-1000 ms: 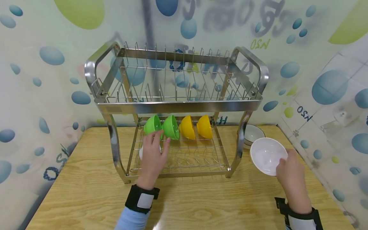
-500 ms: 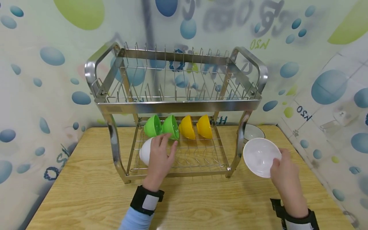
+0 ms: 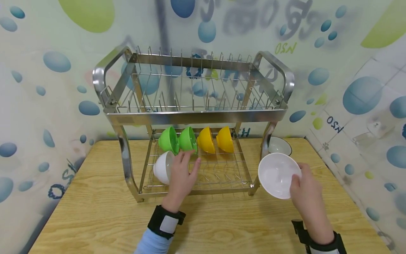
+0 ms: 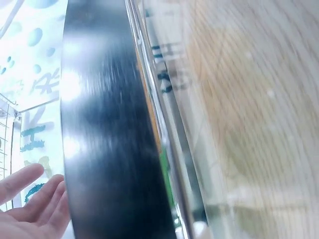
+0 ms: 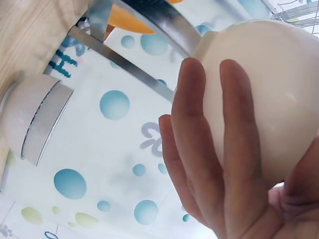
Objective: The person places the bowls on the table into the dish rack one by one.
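My right hand [image 3: 308, 194] grips a white bowl [image 3: 274, 176] by its right side, the hollow facing me, just off the rack's front right leg. In the right wrist view several fingers [image 5: 237, 114] lie along the bowl's rounded outside. A second white bowl [image 3: 162, 168] stands on edge at the left of the lower tier, its opening turned right. Beside that opening is my left hand [image 3: 182, 176], fingers loosely spread and holding nothing. Behind it, two green bowls [image 3: 168, 140] and two yellow bowls [image 3: 225, 140] stand tilted in a row.
A two-tier metal dish rack [image 3: 196, 117] stands on the wooden table [image 3: 219, 225] near the patterned wall. Its upper tier has upright wires. White dark-rimmed bowls [image 5: 37, 117] sit nested behind the rack's right leg.
My left hand has drawn right, away from the white bowl in the rack, uncovering it. My right hand has carried its white bowl left toward the rack.
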Demonstrator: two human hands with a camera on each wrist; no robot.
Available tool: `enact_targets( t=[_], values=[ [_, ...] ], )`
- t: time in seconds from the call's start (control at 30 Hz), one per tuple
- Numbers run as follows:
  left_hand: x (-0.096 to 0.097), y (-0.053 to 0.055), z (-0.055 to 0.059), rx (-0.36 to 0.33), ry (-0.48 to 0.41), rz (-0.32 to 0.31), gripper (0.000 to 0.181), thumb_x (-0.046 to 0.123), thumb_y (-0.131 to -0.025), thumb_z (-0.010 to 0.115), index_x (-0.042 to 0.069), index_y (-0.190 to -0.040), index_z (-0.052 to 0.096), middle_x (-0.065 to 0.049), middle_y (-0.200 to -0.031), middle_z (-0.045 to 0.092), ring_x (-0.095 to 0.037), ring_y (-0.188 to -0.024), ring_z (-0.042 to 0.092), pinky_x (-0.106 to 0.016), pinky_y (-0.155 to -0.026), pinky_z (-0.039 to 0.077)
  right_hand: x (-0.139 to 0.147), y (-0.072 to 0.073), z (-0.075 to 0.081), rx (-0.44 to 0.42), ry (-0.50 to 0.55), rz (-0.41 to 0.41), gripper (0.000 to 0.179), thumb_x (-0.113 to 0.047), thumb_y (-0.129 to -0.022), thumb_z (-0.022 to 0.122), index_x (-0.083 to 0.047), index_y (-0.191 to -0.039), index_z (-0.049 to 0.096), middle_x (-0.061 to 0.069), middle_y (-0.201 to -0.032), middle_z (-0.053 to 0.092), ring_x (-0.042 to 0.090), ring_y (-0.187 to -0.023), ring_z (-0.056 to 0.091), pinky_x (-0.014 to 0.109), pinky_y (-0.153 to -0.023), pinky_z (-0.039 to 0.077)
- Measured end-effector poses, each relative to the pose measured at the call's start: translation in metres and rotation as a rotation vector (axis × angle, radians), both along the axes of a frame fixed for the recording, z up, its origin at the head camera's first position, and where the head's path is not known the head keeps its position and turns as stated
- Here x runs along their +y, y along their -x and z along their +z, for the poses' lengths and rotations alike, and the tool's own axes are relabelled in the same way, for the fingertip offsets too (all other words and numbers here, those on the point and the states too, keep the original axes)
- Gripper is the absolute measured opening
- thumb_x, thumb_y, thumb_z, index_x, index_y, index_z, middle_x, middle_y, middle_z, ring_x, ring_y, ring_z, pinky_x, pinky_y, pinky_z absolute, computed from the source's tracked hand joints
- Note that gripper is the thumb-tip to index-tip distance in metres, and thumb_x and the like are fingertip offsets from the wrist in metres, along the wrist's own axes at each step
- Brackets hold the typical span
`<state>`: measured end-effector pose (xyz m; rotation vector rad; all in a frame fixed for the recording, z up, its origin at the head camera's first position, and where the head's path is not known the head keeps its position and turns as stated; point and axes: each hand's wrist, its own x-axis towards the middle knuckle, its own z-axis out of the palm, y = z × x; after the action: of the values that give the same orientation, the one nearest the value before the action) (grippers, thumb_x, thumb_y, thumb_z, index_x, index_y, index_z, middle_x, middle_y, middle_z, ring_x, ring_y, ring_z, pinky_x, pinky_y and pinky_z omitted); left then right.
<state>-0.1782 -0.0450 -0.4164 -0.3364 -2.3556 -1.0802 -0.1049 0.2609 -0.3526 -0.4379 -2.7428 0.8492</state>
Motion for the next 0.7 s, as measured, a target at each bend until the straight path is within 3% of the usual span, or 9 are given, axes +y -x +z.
enact_targets(
  t=[0.17,0.43,0.7],
  values=[
    [0.004,-0.001,-0.002,-0.09,-0.039,-0.015,0.037,0.033,-0.097,0.054,0.007,-0.123,0.059,-0.016,-0.124,0.056,-0.039,-0.124,0.047,-0.057,-0.101,0.039,-0.006,-0.002,0.001,-0.018,0.009,0.031,0.039,-0.008,-0.099,0.038,0.006,-0.135,0.035,0.041,-0.119,0.05,0.047,-0.087,0.061,0.039,-0.052,0.054],
    [0.009,-0.002,-0.003,-0.143,-0.11,-0.065,0.04,0.037,-0.098,0.051,0.008,-0.124,0.059,-0.015,-0.123,0.056,-0.031,-0.108,0.056,-0.044,-0.085,0.051,-0.017,-0.005,0.001,0.001,-0.004,0.093,0.036,-0.007,-0.099,0.039,0.005,-0.132,0.038,0.039,-0.117,0.053,0.04,-0.08,0.063,0.037,-0.051,0.053],
    [0.012,-0.001,-0.005,-0.216,-0.178,-0.105,0.042,0.041,-0.098,0.048,0.009,-0.123,0.059,-0.013,-0.125,0.058,-0.026,-0.108,0.057,-0.04,-0.084,0.053,-0.029,-0.003,-0.002,0.029,-0.01,0.156,0.034,-0.007,-0.098,0.042,0.001,-0.131,0.04,0.036,-0.115,0.057,0.037,-0.079,0.065,0.038,-0.054,0.055]
  ],
)
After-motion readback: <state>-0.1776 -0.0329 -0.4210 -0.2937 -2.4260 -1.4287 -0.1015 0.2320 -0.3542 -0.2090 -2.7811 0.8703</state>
